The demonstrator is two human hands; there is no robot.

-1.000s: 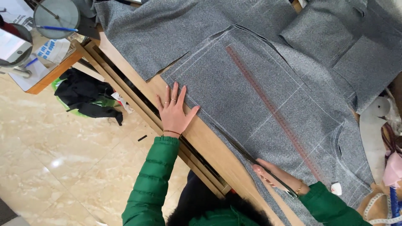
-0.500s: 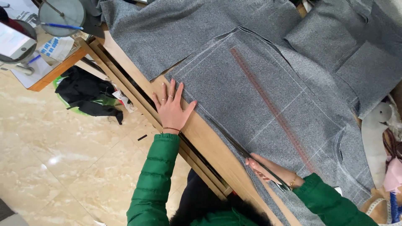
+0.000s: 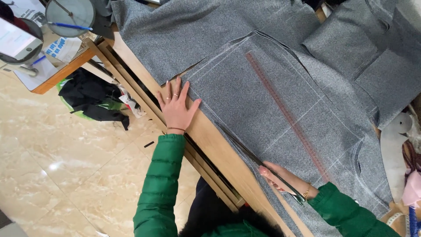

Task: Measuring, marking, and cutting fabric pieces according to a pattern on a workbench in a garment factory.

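My left hand [image 3: 176, 109] lies flat with its fingers spread, on the near corner of a grey speckled fabric piece [image 3: 245, 92] and the bare wooden table edge [image 3: 217, 147]. Both of my sleeves are green. Long dark scissors [image 3: 245, 151] are gripped in my right hand [image 3: 280, 176]. Their blades run along the near edge of the fabric and point up-left towards my left hand. The fabric carries white chalk lines, and a long brown ruler [image 3: 285, 114] lies diagonally across it.
More grey fabric [image 3: 184, 30] covers the table's far side, with folded grey pieces [image 3: 372, 57] at the upper right. A small wooden side table [image 3: 57, 74] at the upper left holds papers, a round dish and a blue pen. Black and green cloth [image 3: 90, 98] lies on the marble floor.
My right hand and the scissors have crept a little up-left along the fabric's near edge. My left hand stays flat in the same place.
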